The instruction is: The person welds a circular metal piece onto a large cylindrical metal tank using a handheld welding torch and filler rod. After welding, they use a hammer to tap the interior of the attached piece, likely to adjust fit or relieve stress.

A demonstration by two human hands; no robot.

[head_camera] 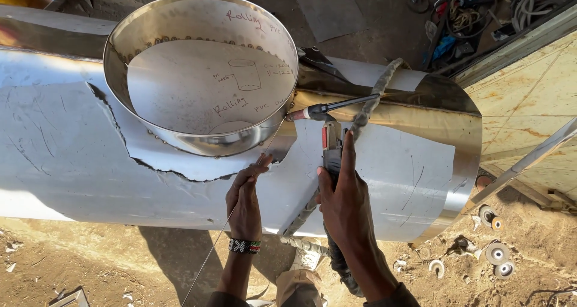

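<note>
My right hand (345,202) grips the welding torch (329,130), its tip at the collar's base. My left hand (245,196) pinches a thin filler rod (210,253) beside it. The round steel collar (201,72) sits on the big steel cylinder (60,139). Grinding discs (497,253) lie on the dirt.

No packages, labels, signs or screens show; only handwritten marker notes inside the steel ring (204,72).
</note>
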